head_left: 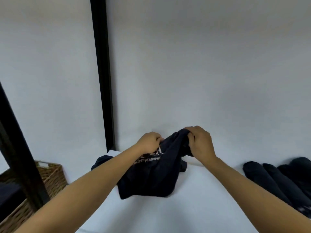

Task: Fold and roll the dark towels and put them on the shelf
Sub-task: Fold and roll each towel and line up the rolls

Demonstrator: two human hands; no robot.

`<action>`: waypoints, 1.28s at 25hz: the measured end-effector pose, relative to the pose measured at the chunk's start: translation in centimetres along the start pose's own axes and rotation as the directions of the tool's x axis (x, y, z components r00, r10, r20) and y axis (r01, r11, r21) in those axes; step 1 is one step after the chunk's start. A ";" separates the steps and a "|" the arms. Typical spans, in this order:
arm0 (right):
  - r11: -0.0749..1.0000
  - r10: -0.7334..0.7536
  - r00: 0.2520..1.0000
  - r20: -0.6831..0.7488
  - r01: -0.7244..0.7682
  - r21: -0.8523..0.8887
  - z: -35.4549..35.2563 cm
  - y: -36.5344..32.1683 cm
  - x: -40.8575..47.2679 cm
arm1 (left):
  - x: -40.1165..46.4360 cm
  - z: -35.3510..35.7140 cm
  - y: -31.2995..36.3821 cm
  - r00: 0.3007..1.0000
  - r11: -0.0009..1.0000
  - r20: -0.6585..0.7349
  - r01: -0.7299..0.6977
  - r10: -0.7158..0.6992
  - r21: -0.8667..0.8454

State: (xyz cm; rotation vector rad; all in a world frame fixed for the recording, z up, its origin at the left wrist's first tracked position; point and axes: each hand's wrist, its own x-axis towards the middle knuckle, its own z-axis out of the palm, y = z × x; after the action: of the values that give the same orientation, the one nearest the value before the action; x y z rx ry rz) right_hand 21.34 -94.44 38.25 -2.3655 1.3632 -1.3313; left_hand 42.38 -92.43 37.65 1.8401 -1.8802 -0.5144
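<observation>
White tabletop [193,207] carries a dark towel [151,179] lifted by left hand [149,142] and right hand [200,142], fingers pinching its top edge, likely to straighten it for folding, rolled towels [272,179] lying right of the fingers

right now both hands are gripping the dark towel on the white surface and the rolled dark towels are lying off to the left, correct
Not quite. In the head view the rolled dark towels lie off to the right, not the left; a woven wicker basket is what sits at the left. The rest holds: the left hand and right hand both grip the dark printed towel on the white surface.
</observation>
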 end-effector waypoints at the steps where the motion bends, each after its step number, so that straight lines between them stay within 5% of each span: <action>1: 0.999 0.004 0.996 -0.088 -0.001 0.033 -2.2 -0.6 1.0 | 0.0 -0.9 2.3 0.997 0.998 -0.052 -0.058 0.056 -0.033; 4: 0.995 0.038 0.948 -0.315 -0.007 0.097 -8.3 -0.4 1.9 | -0.5 -1.8 8.6 0.948 0.965 -0.242 -0.239 0.207 -0.109; 6: 0.990 0.114 0.938 -0.328 -0.081 0.112 -10.5 1.5 0.4 | -0.8 0.2 10.4 0.932 0.952 -0.259 -0.287 0.252 -0.106; 10: 0.936 0.350 0.937 -0.011 -0.349 0.046 -10.3 9.7 -7.4 | -1.7 9.7 8.9 0.987 0.992 0.102 -0.119 0.122 -0.030; 13: 0.809 0.568 0.800 0.191 -0.586 0.047 -10.1 14.5 -13.2 | -2.8 14.4 9.5 0.969 0.987 0.245 -0.033 -0.006 0.154; 17: 0.749 0.662 0.733 -0.153 -0.651 0.124 -11.1 13.6 -16.4 | -3.0 16.1 10.9 0.968 0.970 0.241 0.003 -0.064 0.245; 18: 0.758 0.652 0.745 -0.140 -0.641 0.118 -11.2 12.9 -17.0 | -3.3 16.7 11.1 0.960 0.968 0.263 0.029 -0.096 0.248; 22: 0.658 0.725 0.628 0.283 -0.753 -0.015 -10.7 11.4 -18.8 | -5.7 18.4 11.6 0.953 0.968 0.272 0.067 -0.133 0.240; 25: 0.514 0.752 0.519 0.406 -0.848 0.131 -9.8 12.5 -18.0 | -7.3 18.4 12.0 0.952 0.994 0.293 0.068 -0.092 0.090; 28: 0.465 0.714 0.529 0.459 -0.848 0.254 -8.4 13.6 -16.8 | -8.8 17.4 12.3 0.946 0.995 0.316 0.041 -0.068 0.093; 32: 0.648 0.678 0.694 0.241 -0.720 0.249 -8.9 13.4 -15.9 | -9.1 15.6 10.9 0.967 0.986 0.243 0.039 -0.079 0.165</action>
State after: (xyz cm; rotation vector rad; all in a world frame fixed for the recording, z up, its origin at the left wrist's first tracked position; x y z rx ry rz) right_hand 2.70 -87.82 27.26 -1.4100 1.6164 -1.0276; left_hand 24.65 -83.69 30.31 2.0194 -2.0876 -0.6596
